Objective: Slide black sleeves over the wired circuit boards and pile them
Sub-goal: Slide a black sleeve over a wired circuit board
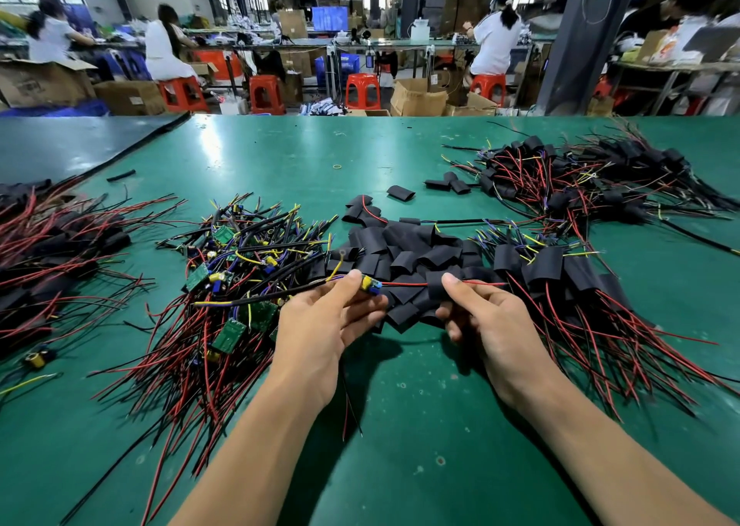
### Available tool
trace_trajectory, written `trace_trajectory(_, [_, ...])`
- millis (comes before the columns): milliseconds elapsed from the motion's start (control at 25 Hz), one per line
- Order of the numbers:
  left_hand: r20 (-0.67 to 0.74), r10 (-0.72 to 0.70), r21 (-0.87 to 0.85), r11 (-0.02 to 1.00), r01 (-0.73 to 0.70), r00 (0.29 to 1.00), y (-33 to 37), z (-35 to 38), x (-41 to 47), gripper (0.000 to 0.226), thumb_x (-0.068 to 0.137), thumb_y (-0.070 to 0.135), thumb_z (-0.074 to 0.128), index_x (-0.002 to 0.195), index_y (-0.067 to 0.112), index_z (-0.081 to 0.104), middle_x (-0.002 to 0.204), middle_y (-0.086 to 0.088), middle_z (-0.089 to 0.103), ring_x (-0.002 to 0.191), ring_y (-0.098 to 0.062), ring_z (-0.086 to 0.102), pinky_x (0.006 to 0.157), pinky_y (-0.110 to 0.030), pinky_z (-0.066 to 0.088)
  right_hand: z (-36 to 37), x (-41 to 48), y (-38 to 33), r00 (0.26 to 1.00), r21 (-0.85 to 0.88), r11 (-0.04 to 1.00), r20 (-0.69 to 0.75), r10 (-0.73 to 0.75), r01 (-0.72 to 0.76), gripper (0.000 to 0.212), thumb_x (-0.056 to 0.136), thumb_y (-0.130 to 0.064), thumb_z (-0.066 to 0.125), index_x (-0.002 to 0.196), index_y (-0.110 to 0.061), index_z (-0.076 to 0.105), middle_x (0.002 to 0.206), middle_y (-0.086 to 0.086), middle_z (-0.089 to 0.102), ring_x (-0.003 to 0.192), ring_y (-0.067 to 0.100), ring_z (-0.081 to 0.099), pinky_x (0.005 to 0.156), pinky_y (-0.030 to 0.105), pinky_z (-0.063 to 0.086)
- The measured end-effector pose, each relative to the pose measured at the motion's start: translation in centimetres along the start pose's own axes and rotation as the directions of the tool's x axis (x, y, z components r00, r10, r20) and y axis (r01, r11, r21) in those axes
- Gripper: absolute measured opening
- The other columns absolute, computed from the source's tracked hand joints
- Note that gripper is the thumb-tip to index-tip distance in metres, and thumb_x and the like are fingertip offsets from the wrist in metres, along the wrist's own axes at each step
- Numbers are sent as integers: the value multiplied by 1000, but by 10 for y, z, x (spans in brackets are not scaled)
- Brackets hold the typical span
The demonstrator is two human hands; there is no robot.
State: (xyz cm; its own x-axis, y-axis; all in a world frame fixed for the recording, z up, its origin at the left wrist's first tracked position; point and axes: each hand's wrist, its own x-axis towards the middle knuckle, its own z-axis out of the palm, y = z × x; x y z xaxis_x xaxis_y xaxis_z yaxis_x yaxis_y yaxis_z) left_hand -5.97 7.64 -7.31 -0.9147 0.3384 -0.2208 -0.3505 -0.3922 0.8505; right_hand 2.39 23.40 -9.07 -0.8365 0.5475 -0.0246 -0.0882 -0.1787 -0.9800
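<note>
The green table mat [280, 157] is smooth and glossy, with window glare. The flat black tubular sleeves [400, 253] are matt plastic. The thin red and black wires [173, 369] carry smooth, slightly shiny insulation. The small green circuit boards [229, 335] are glossy.

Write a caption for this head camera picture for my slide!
Left hand holds a wired circuit board; right hand pinches a black sleeve threaded on its red wire, above the green table.

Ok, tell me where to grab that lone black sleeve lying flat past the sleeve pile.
Pinch the lone sleeve across its two side edges, coming straight down from above. It lies flattened on the green mat, apart from the sleeve pile, so likely only its edges offer a hold.
</note>
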Motion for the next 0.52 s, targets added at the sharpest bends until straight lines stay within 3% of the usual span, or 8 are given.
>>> trace_trajectory(200, [138,-95,40,995,90,986,-7,5,-7,16,87,6,68,103,4,68,84,-15,75,75,-29,75,61,-32,61,2,-1,5,998,-4,1000,60,-27,27,32,70,-47,76,72,-17,67,69,11,65,46,13,45,44,19,37])
trace_trajectory(440, [127,-88,15,996,87,988,-5,4,-6,14,84,6,71,97,8,72,85,-15,75,69,-24,73,59,-29,60,3,-3,5,996,29,1000,94,7,-10,34,71,-44,77,82,-13,67,70,10,65,47,13,45,44,19,38])
trace_trajectory(520, [109,-63,8,998,62,992,-3,3,-5,11,82,6,72,92,9,72,84,-15,75,67,-23,73,59,-28,60,2,-3,2,997,55,998,76,13,-17,25,75,-40,77,76,-17,67,69,10,65,47,12,45,44,19,38])
